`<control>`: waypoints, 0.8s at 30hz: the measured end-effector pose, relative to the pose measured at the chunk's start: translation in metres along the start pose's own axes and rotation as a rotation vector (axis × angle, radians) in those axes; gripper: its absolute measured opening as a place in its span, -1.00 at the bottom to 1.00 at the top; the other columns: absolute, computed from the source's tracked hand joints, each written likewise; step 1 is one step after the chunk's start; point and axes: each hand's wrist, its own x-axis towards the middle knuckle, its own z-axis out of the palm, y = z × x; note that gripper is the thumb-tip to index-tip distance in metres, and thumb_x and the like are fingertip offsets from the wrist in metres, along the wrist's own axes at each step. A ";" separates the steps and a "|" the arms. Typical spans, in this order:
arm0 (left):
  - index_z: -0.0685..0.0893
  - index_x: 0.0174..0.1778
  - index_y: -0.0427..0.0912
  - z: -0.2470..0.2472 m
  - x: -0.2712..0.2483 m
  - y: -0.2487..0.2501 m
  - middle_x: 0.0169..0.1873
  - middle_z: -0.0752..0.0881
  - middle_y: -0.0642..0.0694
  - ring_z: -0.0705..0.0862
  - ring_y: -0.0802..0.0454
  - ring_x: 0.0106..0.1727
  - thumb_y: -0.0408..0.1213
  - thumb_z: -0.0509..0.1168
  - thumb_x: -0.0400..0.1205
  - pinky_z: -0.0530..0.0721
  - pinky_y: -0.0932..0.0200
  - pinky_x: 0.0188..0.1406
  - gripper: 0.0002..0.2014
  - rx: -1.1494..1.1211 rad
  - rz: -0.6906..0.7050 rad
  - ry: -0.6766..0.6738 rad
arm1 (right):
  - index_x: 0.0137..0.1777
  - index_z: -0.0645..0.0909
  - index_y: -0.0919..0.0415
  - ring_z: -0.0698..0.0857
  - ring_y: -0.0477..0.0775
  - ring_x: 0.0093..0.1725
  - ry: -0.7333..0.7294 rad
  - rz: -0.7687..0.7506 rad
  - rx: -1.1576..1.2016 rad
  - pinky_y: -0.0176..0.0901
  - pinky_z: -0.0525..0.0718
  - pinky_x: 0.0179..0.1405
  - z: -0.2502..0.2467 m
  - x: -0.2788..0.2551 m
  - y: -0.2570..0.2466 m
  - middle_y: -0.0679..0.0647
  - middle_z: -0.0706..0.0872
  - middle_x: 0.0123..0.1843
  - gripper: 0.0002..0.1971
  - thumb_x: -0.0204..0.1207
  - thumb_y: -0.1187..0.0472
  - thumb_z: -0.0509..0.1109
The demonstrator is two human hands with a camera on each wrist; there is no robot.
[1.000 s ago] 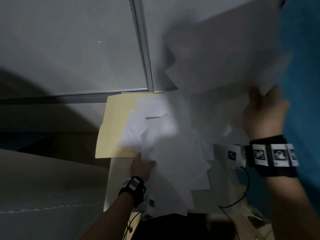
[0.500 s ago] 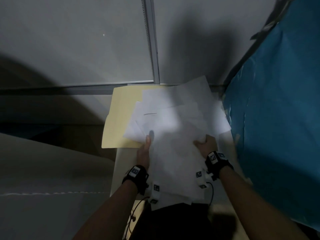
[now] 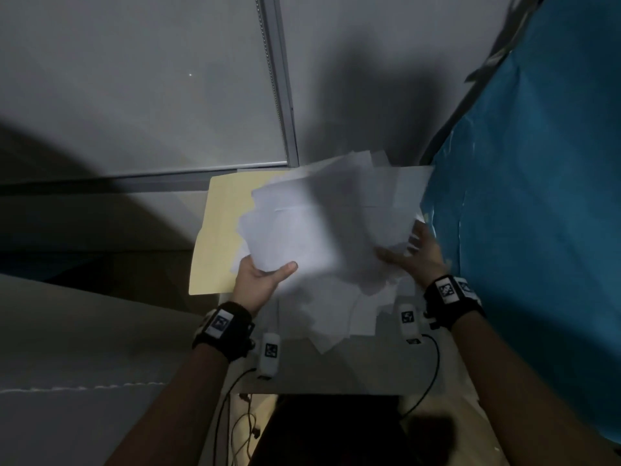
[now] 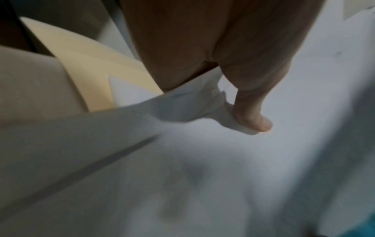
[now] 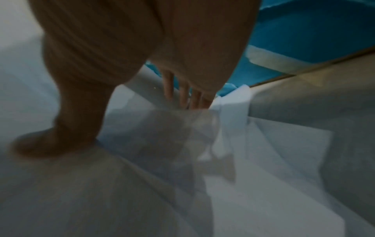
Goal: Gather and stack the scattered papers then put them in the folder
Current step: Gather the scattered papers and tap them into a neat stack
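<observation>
Being thin, limp and slippery, the papers are pinched at the near edge by the left hand; the right hand is spread flat on them.

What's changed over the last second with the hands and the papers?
The right hand, which was raised with a sheet a second ago, came down and now lies spread on the right side of the papers. The left hand went from resting on the pile to gripping its left edge, thumb on top. The folder stays under the pile's left side.
</observation>
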 end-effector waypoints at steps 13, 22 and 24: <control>0.78 0.11 -0.14 0.056 -0.022 0.055 -0.06 0.90 0.14 0.87 0.31 0.01 -0.15 0.85 0.23 0.74 0.49 0.10 -0.41 -0.076 0.098 0.267 | 0.08 0.82 0.21 0.87 -0.01 0.03 -0.028 -0.367 0.156 -0.08 0.85 -0.04 0.012 -0.044 -0.092 0.00 0.89 0.02 -0.61 0.26 0.22 0.80; 0.75 0.27 -0.14 0.051 -0.029 0.043 0.05 0.90 0.06 0.88 0.29 0.06 -0.42 0.79 0.31 0.82 0.22 0.24 -0.38 -0.020 0.126 0.064 | 0.12 0.67 -0.13 0.71 -0.52 0.01 -0.088 -0.255 0.031 -0.56 0.70 0.00 0.018 -0.051 -0.052 -0.32 0.77 0.05 -0.37 0.09 0.22 0.86; 0.58 0.48 0.15 0.045 -0.021 0.034 0.31 0.78 0.07 0.81 0.19 0.28 -0.38 0.82 0.27 0.80 0.25 0.27 -0.10 0.084 0.185 -0.020 | 0.30 0.63 -0.10 0.67 -0.46 0.14 -0.158 -0.240 -0.069 -0.57 0.64 0.09 0.017 -0.039 -0.044 -0.23 0.73 0.21 -0.28 0.13 0.15 0.85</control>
